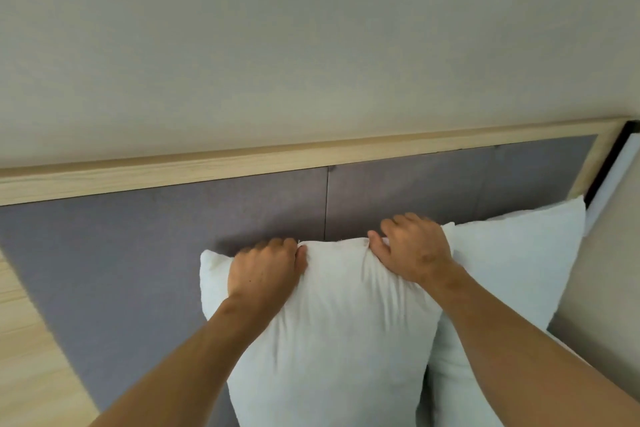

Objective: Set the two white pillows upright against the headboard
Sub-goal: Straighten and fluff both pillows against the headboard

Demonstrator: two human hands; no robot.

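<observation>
While we hold the near pillow (332, 322) by its upper edge, the task looks to us almost finished: the far pillow (512, 263) stands upright on the right side of our right hand (412, 250), leaning on the grey headboard (138, 236), and the near pillow also stands tall, with its top close to the padded panel. We judge that what is left is to press this pillow flat against the headboard, to let it go, and to see that it does not fall forward; if its lower part sits well on the bed we cannot tell, because that part is out of the picture. Our left hand (266, 267) is closed into a fist on the top edge near the left corner, and its fingers (277, 244) are curled tight around a fold of the white cloth. Our right hand lies on the top edge near the right corner, where the two pillows touch each other; its fingers (408, 220) bend over the edge toward the headboard and the thumb presses on the front, so it pinches the cloth in a looser way. Above the fingers runs the pale wooden rail (311, 156) of the headboard, and above that the plain wall (311, 45).
</observation>
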